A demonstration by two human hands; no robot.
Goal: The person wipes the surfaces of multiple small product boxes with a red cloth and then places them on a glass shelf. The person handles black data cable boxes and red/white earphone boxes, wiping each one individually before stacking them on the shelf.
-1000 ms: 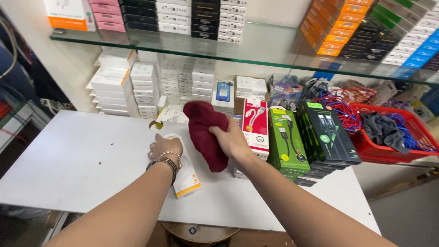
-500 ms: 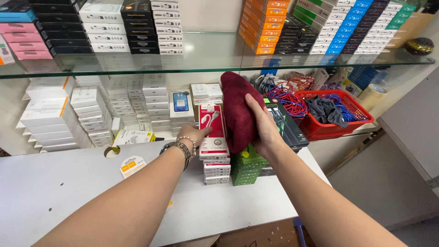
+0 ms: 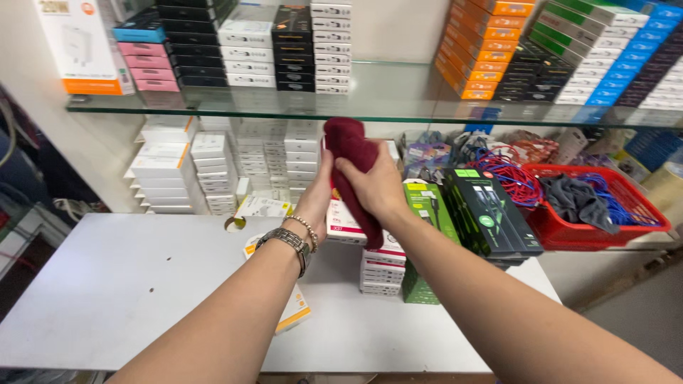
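Gripping a dark red cloth [image 3: 353, 167] with both hands, the person stands at a white counter [image 3: 128, 284] under a glass shelf [image 3: 398, 99]. The right hand [image 3: 377, 186] is closed around the cloth's upper part, fingers wrapped over the bunched fabric. The left hand [image 3: 321, 195], with a metal watch [image 3: 288, 243] and a bead bracelet on its wrist, presses against the cloth's left side; how far its fingers curl around cannot be made out, since the cloth hides them.

The cloth hangs lengthwise, its long axis running nearly upright with a slight lean: the bunched top end points up toward the glass shelf, and the narrower tail trails down and a little to the right, ending above a stack of white-and-red boxes [image 3: 383, 267] on the counter. Just right of that stack stand green boxes [image 3: 425, 213] and black boxes [image 3: 487, 217], and farther right a red basket [image 3: 601, 213] holds tangled cables and a grey rag. A small white-and-orange box [image 3: 295, 313] lies flat on the counter beneath the left forearm.
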